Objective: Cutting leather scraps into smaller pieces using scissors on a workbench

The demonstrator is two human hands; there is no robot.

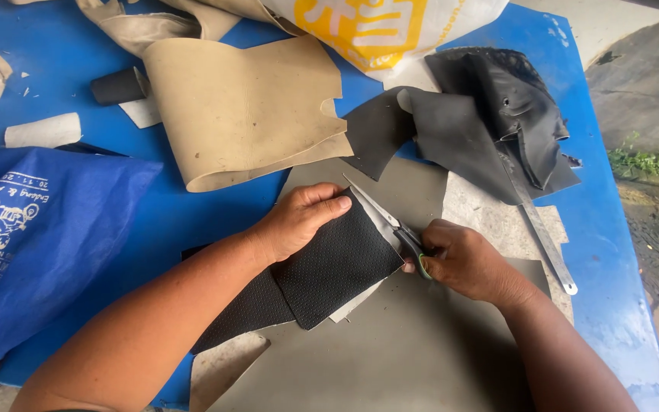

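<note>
My left hand (299,220) pinches the upper edge of a black perforated sheet (337,267) that lies over a large grey sheet (413,343). My right hand (467,263) grips a pair of scissors (390,221) with dark and green handles. The blades point up and to the left along the right edge of the black sheet, and their tips lie close to my left thumb.
A tan leather piece (245,107) lies curled behind my hands. Dark grey and black pieces (490,114) are heaped at the back right, with a metal ruler (547,244) below them. A blue fabric bag (40,236) sits left on the blue table (604,221).
</note>
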